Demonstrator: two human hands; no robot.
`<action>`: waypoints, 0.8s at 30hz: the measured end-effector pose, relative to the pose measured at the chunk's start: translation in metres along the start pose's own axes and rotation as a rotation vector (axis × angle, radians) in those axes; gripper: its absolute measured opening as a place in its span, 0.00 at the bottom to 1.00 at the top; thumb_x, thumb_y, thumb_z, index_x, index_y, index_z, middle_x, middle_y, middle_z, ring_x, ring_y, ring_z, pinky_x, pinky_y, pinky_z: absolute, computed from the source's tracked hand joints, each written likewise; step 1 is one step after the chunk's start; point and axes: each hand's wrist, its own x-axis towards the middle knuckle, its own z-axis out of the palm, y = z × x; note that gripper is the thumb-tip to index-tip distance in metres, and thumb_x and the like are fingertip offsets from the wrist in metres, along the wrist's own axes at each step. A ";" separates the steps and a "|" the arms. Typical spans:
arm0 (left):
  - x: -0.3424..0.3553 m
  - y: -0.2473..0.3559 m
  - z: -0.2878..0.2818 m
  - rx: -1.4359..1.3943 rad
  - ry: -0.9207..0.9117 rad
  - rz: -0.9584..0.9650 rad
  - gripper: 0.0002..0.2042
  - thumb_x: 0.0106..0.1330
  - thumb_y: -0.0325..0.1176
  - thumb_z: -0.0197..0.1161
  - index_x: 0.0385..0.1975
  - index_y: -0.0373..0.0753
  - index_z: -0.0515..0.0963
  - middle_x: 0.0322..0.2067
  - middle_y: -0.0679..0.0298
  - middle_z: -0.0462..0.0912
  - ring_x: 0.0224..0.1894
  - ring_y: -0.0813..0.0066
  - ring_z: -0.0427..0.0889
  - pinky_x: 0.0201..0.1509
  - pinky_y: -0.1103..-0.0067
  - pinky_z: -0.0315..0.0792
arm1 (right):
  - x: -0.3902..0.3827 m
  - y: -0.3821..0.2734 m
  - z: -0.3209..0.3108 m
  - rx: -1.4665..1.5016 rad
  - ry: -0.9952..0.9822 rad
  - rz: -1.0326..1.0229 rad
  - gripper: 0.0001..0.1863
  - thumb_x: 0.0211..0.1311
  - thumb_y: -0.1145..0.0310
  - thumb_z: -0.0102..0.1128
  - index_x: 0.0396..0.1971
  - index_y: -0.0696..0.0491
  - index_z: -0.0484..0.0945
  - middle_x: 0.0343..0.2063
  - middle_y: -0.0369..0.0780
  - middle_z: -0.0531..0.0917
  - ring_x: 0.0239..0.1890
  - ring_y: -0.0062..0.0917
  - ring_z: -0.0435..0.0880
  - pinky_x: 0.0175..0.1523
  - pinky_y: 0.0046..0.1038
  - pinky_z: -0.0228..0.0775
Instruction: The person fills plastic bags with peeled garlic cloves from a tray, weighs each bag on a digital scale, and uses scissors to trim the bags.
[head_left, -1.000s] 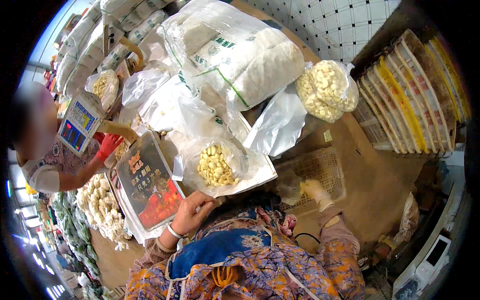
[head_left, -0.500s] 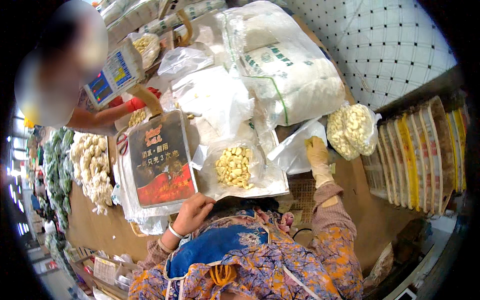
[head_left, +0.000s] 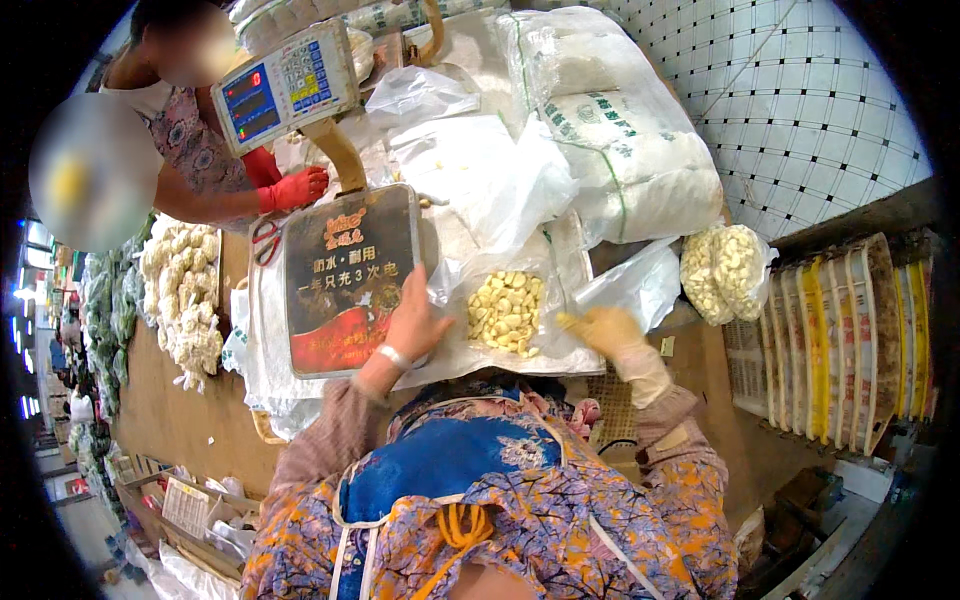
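Note:
Peeled garlic cloves point(head_left: 505, 312) lie in a see-through plastic bag point(head_left: 548, 345) on the white-covered table, between my two hands. My left hand point(head_left: 415, 325), bare with a white band at the wrist, has its fingers stretched out and thumb apart. It is over the right edge of the scale's dark platform point(head_left: 340, 285), beside the bag. On the other side, my right hand point(head_left: 610, 335) wears a pale yellow glove and points left toward the bag's edge. Its fingers are blurred, so their grip is unclear. An empty white plastic bag point(head_left: 640, 285) lies just behind it.
A filled bag of garlic cloves point(head_left: 725, 272) sits at the right, near stacked crates point(head_left: 820, 335). Large wrapped white bales point(head_left: 640, 165) stand at the back. The scale's display point(head_left: 285, 88) rises at the left, where a co-worker's red-gloved hand point(head_left: 295, 188) is. Red-handled scissors point(head_left: 266, 243) lie nearby.
My left hand has moved up from the table's front edge to beside the garlic bag. My right hand has moved left, from the empty bag toward the garlic. The view has shifted.

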 end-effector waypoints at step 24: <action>0.029 -0.030 0.028 -0.613 -0.235 -0.191 0.17 0.51 0.32 0.58 0.38 0.33 0.62 0.30 0.55 0.71 0.32 0.65 0.73 0.34 0.75 0.67 | 0.067 0.017 0.124 0.623 0.439 -0.168 0.10 0.55 0.64 0.45 0.28 0.55 0.71 0.20 0.34 0.76 0.17 0.15 0.71 0.21 0.16 0.61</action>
